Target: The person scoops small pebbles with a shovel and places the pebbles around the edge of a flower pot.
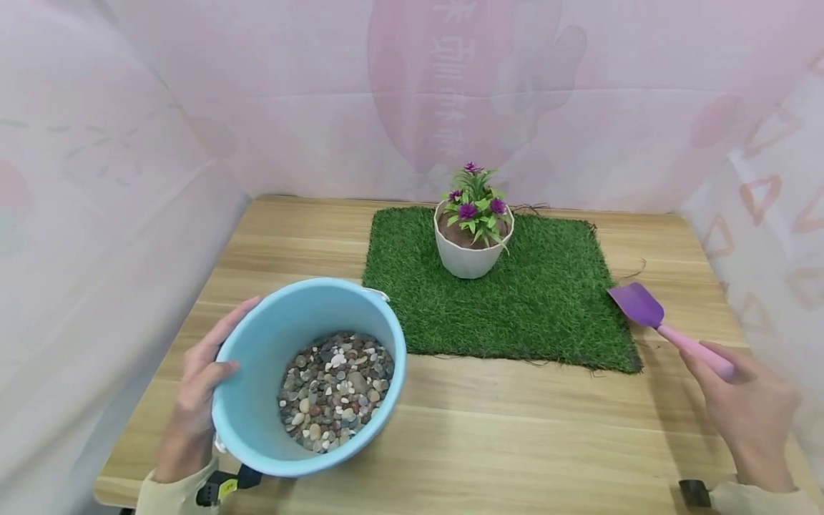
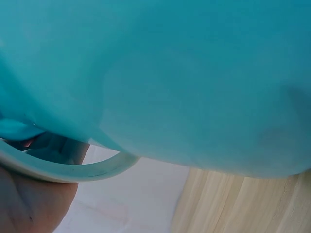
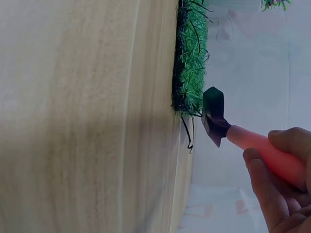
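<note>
A light blue bucket (image 1: 257, 357) tilts toward me at the left, with many small multicoloured pebbles (image 1: 337, 390) in its bottom. My left hand (image 1: 199, 379) grips the bucket's left rim, thumb over the inside and fingers along the outside. The bucket's wall (image 2: 194, 97) fills most of the left wrist view. At the right, my right hand (image 1: 749, 400) holds a small trowel (image 1: 637, 304) by its pink handle. Its purple blade points toward the grass mat's right edge, and in the right wrist view the trowel blade (image 3: 213, 109) is held above the table.
A green artificial grass mat (image 1: 515, 315) lies on the wooden table (image 1: 515, 422). On its far part stands a white pot (image 1: 466, 261) with purple flowers (image 1: 468, 211) and brown soil. Printed cloth walls (image 1: 309, 143) border the table's back and sides.
</note>
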A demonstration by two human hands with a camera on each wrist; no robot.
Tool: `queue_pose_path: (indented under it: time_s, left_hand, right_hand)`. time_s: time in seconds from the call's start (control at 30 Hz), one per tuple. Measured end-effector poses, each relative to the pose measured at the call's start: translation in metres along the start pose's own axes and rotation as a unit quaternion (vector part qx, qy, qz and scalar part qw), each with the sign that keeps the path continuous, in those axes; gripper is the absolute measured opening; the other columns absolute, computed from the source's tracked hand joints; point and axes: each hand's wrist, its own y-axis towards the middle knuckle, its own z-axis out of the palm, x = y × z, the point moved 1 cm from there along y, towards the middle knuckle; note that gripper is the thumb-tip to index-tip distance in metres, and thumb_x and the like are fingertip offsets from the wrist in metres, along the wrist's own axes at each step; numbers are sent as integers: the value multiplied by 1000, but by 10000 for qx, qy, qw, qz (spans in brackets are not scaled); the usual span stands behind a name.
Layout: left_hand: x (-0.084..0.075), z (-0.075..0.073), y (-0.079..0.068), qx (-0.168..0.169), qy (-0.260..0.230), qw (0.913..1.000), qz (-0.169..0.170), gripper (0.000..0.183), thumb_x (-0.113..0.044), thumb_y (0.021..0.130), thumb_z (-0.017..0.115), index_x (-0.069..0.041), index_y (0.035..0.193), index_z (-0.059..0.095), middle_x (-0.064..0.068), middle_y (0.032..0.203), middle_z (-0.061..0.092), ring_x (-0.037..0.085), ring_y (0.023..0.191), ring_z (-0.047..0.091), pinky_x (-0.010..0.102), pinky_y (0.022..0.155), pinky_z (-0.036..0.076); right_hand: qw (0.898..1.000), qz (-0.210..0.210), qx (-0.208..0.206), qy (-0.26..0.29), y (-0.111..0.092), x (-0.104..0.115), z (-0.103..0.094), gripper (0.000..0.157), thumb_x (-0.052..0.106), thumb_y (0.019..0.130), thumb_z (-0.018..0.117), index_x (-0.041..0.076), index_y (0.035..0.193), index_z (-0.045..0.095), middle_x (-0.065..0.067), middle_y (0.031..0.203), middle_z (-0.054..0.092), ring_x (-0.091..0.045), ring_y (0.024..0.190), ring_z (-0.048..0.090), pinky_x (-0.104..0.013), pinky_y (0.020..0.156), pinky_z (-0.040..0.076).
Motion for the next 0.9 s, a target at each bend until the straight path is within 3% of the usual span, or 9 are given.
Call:
queue_pose_path:
  time_s: [0.23, 0.43, 0.53, 0.77, 0.9]
  left_hand:
    - [-3, 12, 4, -53, 213, 9994, -265, 73, 15, 68, 27, 20, 140, 30, 31, 145, 41, 29, 132, 50, 26, 106, 49]
    - [-2, 20, 10, -24, 438, 9983, -374, 72, 14, 68, 29, 17, 141, 35, 32, 143, 44, 29, 131, 52, 25, 104, 50]
    - [-1, 25, 13, 34, 422, 9985, -345, 72, 13, 69, 29, 17, 140, 35, 33, 142, 44, 30, 131, 52, 26, 104, 50]
    - [2, 39, 17, 90, 348, 9987, -355, 72, 13, 70, 29, 16, 142, 34, 33, 144, 41, 32, 133, 50, 28, 108, 48]
    - [4, 46, 19, 121, 356, 9985, -399, 71, 12, 71, 29, 14, 142, 34, 33, 144, 41, 32, 133, 49, 29, 108, 48]
  right_hand:
    - [10000, -39, 3, 68, 0, 5, 2, 40, 32, 72, 82, 7, 101, 76, 63, 77, 33, 36, 68, 33, 1, 57, 27]
    - [9990, -390, -167, 147, -1, 4, 5, 36, 25, 69, 84, 4, 98, 77, 62, 83, 34, 38, 71, 33, 4, 59, 26]
    - [9996, -226, -40, 183, -2, 3, 3, 37, 26, 70, 84, 7, 100, 76, 60, 77, 39, 35, 66, 35, 1, 53, 28]
    - [9943, -846, -260, 589, 0, 4, 1, 34, 18, 65, 87, 5, 95, 78, 55, 82, 46, 36, 69, 42, 6, 60, 30]
    - [9955, -722, -144, 596, 0, 6, -1, 33, 21, 66, 87, 13, 97, 79, 54, 78, 49, 26, 55, 41, -2, 48, 29]
